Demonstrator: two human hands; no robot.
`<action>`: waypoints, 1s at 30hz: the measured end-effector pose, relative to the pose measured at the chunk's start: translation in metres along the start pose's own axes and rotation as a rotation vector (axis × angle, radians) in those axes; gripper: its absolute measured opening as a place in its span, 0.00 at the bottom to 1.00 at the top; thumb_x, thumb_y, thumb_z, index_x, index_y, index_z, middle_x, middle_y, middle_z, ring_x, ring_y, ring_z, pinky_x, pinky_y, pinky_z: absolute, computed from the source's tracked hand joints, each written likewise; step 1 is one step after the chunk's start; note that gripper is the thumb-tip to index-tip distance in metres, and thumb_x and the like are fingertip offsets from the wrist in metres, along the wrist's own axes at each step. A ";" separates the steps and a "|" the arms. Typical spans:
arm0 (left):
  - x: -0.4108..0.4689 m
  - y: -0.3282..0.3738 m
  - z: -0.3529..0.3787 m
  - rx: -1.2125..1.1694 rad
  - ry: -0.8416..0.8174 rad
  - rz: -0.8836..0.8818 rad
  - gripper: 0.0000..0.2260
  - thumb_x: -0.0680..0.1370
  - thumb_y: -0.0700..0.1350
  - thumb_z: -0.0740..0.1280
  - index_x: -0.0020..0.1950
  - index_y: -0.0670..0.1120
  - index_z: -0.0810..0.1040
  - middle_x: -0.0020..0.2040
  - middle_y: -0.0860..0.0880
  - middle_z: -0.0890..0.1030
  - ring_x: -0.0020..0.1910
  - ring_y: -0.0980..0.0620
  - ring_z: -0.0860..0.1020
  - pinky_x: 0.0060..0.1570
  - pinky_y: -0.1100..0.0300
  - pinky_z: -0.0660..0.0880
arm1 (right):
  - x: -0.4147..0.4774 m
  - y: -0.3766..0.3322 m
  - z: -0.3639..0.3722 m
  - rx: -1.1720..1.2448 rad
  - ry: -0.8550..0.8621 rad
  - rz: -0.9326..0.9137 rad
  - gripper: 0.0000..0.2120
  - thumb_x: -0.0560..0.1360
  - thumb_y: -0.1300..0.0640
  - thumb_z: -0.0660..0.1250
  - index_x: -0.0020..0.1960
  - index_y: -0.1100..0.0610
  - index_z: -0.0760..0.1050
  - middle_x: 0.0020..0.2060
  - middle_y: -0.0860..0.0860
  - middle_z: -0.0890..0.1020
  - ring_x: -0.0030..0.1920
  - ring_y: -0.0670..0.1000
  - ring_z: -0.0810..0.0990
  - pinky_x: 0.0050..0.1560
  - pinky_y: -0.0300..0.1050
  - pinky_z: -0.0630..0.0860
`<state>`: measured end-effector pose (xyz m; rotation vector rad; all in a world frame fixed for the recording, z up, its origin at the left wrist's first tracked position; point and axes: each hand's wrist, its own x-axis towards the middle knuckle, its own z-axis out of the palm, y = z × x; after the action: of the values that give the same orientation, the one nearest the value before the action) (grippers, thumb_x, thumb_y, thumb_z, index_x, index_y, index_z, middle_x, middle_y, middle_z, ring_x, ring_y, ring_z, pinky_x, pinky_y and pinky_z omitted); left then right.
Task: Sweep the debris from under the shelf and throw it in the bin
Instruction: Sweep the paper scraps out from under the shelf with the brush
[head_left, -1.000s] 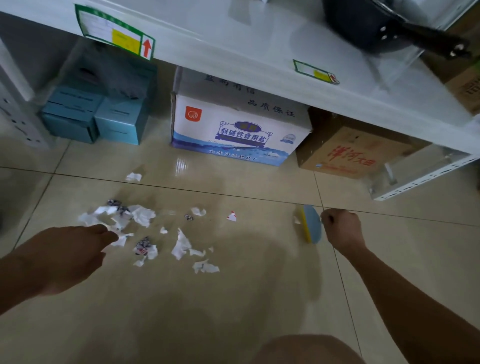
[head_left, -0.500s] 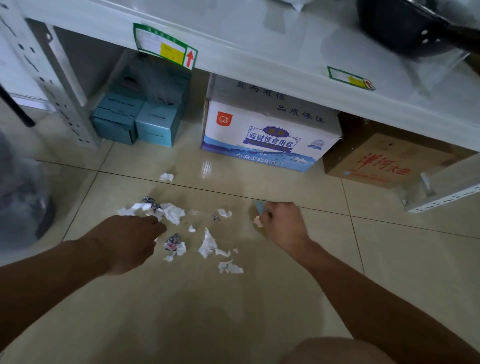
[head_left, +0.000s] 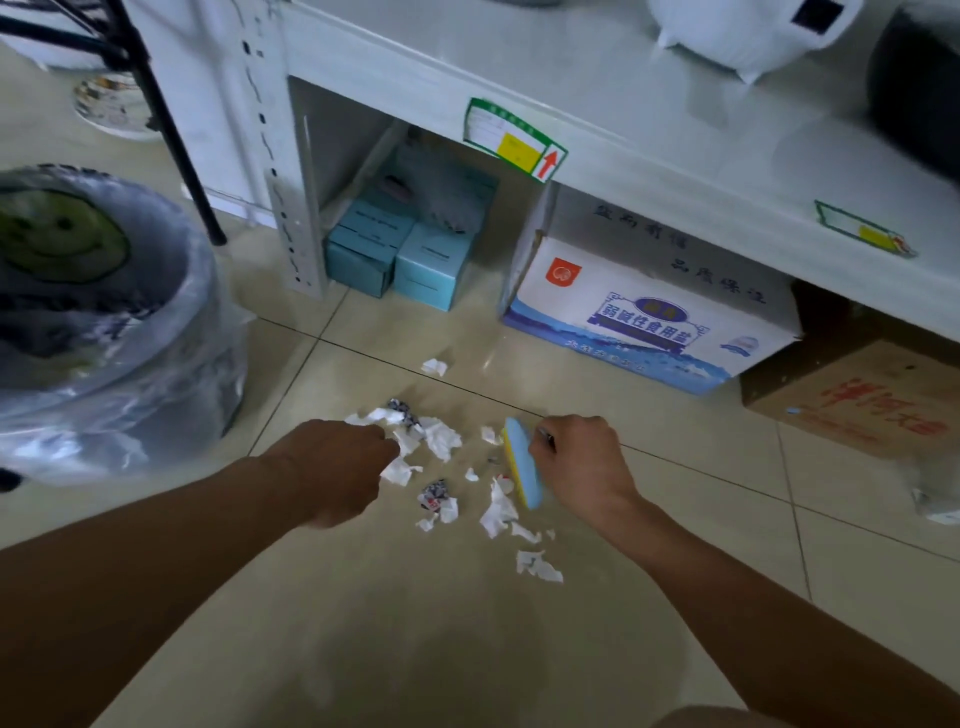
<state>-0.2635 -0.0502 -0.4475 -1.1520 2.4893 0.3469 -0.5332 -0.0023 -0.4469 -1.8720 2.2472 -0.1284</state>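
Note:
Torn white paper scraps (head_left: 441, 441) and crumpled printed wrappers (head_left: 435, 493) lie scattered on the beige floor tiles in front of the white shelf (head_left: 597, 119). My right hand (head_left: 582, 462) grips a blue and yellow sponge (head_left: 522, 462) on edge at the right side of the pile. My left hand (head_left: 337, 467) rests at the left side of the pile, fingers curled against white scraps; whether it holds any I cannot tell. The bin (head_left: 104, 322), lined with a clear plastic bag, stands at the left.
Under the shelf sit two light blue boxes (head_left: 400, 254), a white and blue carton (head_left: 649, 312) and a brown carton (head_left: 857, 400). A single scrap (head_left: 434, 367) lies nearer the shelf. A black stand leg (head_left: 171, 135) rises behind the bin.
My right hand has swept the sponge leftwards to the pile's right edge. The view has shifted left, bringing the bin into sight. My left hand stays at the pile's left side.

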 end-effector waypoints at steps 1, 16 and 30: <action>-0.001 -0.001 0.001 0.001 -0.010 0.000 0.17 0.81 0.48 0.56 0.70 0.54 0.69 0.65 0.54 0.76 0.61 0.49 0.78 0.55 0.56 0.72 | 0.007 -0.007 -0.003 -0.023 0.033 -0.009 0.17 0.73 0.54 0.60 0.28 0.56 0.63 0.28 0.59 0.79 0.32 0.61 0.77 0.34 0.48 0.70; -0.017 -0.023 0.013 -0.006 -0.045 -0.043 0.12 0.82 0.50 0.57 0.63 0.50 0.72 0.59 0.51 0.76 0.55 0.48 0.78 0.47 0.57 0.68 | 0.081 -0.072 0.006 -0.251 -0.159 -0.544 0.11 0.78 0.57 0.59 0.39 0.55 0.74 0.34 0.52 0.72 0.35 0.56 0.76 0.35 0.47 0.68; 0.000 -0.046 0.025 -0.004 -0.103 -0.075 0.18 0.81 0.52 0.57 0.71 0.53 0.69 0.65 0.54 0.75 0.61 0.50 0.77 0.58 0.55 0.74 | -0.073 0.036 0.008 -0.115 -0.013 0.282 0.18 0.69 0.57 0.70 0.25 0.58 0.67 0.19 0.51 0.66 0.23 0.57 0.67 0.28 0.42 0.66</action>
<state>-0.2226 -0.0704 -0.4729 -1.1951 2.3514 0.3808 -0.5538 0.0766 -0.4541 -1.5783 2.5285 0.0597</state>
